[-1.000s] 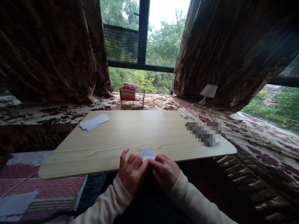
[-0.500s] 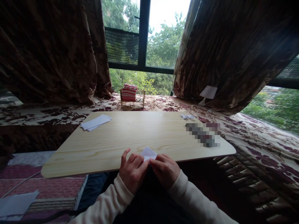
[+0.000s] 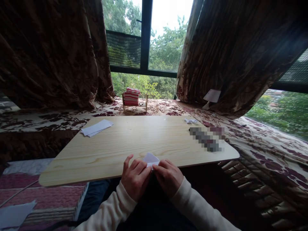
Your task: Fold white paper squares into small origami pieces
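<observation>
A small folded piece of white paper (image 3: 150, 158) is held at the near edge of the wooden table (image 3: 125, 138). My left hand (image 3: 135, 175) pinches its left side, with the index finger raised away from the sheet. On the other side my right hand (image 3: 169, 175) grips the paper between thumb and fingers. Both thumbs meet close together along the paper's lower edge. Its top corner points away from me, and the lower part is covered by my fingers.
A stack of white paper strips (image 3: 97, 127) lies at the table's far left. Small folded white papers (image 3: 191, 121) sit at the far right, near a pixelated dark object (image 3: 204, 139). Beyond stand a little rack with striped cloths (image 3: 131, 97) and a lamp (image 3: 212, 96).
The view has shifted slightly, so everything sits a little further left. Both hands keep their hold on the paper, with barely any visible movement of the fingers.
</observation>
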Action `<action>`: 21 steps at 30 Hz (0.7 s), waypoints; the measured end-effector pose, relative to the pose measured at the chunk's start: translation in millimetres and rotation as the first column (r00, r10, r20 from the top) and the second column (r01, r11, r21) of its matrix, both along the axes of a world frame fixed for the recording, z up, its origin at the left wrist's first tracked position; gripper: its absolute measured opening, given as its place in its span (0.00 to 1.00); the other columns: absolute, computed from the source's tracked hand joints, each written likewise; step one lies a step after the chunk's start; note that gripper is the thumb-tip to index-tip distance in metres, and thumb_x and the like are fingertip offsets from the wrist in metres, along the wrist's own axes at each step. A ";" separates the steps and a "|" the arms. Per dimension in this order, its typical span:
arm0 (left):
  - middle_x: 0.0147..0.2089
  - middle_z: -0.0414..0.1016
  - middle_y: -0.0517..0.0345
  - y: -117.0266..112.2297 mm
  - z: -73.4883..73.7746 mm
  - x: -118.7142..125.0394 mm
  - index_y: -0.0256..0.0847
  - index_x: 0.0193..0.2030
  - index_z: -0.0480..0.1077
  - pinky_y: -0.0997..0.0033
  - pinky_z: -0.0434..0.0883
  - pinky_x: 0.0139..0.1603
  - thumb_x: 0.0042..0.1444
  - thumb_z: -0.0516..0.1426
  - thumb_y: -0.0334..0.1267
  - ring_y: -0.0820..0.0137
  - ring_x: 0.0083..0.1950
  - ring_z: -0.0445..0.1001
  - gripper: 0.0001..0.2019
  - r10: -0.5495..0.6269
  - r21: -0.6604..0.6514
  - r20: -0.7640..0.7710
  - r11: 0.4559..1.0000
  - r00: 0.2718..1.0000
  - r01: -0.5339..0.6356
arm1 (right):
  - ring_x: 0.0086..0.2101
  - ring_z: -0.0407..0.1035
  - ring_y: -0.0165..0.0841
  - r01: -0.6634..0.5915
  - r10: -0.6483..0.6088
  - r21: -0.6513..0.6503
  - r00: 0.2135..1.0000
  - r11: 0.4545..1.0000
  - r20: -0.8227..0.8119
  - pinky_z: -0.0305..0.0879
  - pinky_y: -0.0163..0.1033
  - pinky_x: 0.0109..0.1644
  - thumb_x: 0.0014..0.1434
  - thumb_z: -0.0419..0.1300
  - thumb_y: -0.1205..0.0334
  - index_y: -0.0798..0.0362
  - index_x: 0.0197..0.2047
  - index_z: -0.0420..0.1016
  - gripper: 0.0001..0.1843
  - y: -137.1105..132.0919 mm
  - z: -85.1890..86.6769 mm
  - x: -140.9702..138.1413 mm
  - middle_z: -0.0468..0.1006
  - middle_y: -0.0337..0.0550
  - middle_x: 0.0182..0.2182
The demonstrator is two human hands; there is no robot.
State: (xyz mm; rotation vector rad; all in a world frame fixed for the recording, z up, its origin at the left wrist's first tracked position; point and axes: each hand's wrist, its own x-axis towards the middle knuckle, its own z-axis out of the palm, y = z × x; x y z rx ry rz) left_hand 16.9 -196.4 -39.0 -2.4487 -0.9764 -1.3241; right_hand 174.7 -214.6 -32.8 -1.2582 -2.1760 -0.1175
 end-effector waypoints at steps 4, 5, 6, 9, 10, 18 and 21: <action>0.30 0.74 0.61 0.1 3.5 -3.5 0.42 0.33 0.71 0.52 0.55 0.55 0.52 0.54 0.30 0.71 0.35 0.70 0.05 -0.010 -0.030 0.066 0.999 0.998 0.012 | 0.31 0.64 0.34 -0.008 0.014 0.076 0.996 0.997 -0.088 0.64 0.38 0.35 0.56 0.50 0.71 0.56 0.43 0.72 0.13 -4.1 -8.1 2.6 0.71 0.45 0.27; 0.31 0.74 0.60 0.1 4.5 -4.8 0.41 0.34 0.70 0.52 0.56 0.55 0.52 0.54 0.30 0.71 0.35 0.70 0.05 -0.015 -0.036 0.075 0.999 0.997 0.018 | 0.32 0.64 0.34 -0.015 0.023 0.072 0.992 0.997 -0.123 0.65 0.38 0.36 0.57 0.50 0.71 0.56 0.46 0.70 0.15 -5.2 -9.1 3.8 0.71 0.46 0.29; 0.32 0.75 0.59 0.0 5.4 -6.2 0.41 0.35 0.70 0.52 0.56 0.55 0.52 0.55 0.30 0.70 0.36 0.71 0.05 -0.012 -0.045 0.082 0.999 0.997 0.016 | 0.32 0.64 0.34 -0.025 0.034 0.056 0.986 0.998 -0.161 0.65 0.38 0.36 0.56 0.50 0.71 0.56 0.48 0.68 0.16 -6.1 -9.5 5.2 0.71 0.46 0.30; 0.33 0.75 0.58 0.0 7.4 -9.5 0.41 0.36 0.70 0.51 0.56 0.55 0.51 0.55 0.30 0.69 0.37 0.71 0.06 0.007 -0.063 0.078 0.998 0.997 -0.002 | 0.34 0.65 0.33 -0.043 0.042 0.002 0.959 0.999 -0.280 0.66 0.38 0.38 0.56 0.51 0.71 0.55 0.51 0.65 0.19 -8.4 -6.8 9.0 0.71 0.46 0.33; 0.33 0.75 0.58 0.1 7.8 -10.3 0.41 0.36 0.70 0.51 0.56 0.55 0.51 0.55 0.30 0.68 0.37 0.71 0.06 0.010 -0.069 0.070 0.998 0.997 -0.006 | 0.34 0.66 0.33 -0.044 0.040 -0.007 0.952 0.999 -0.305 0.66 0.37 0.39 0.56 0.51 0.71 0.55 0.51 0.65 0.19 -9.0 -5.0 9.8 0.71 0.46 0.33; 0.33 0.75 0.60 1.8 8.8 -12.2 0.42 0.33 0.71 0.50 0.56 0.54 0.51 0.55 0.29 0.69 0.37 0.70 0.06 0.004 -0.107 0.032 0.994 0.999 -0.001 | 0.34 0.64 0.35 -0.016 0.011 -0.030 0.987 0.999 -0.161 0.64 0.40 0.38 0.55 0.51 0.70 0.55 0.44 0.71 0.14 2.5 12.3 4.7 0.72 0.47 0.32; 0.33 0.75 0.59 2.8 8.1 -13.3 0.42 0.33 0.71 0.51 0.57 0.53 0.51 0.55 0.28 0.69 0.37 0.70 0.06 -0.013 -0.107 0.031 0.994 0.999 0.017 | 0.33 0.65 0.35 -0.010 0.000 -0.108 0.995 0.994 -0.097 0.64 0.39 0.37 0.54 0.53 0.69 0.56 0.44 0.71 0.14 15.0 16.6 0.3 0.72 0.47 0.31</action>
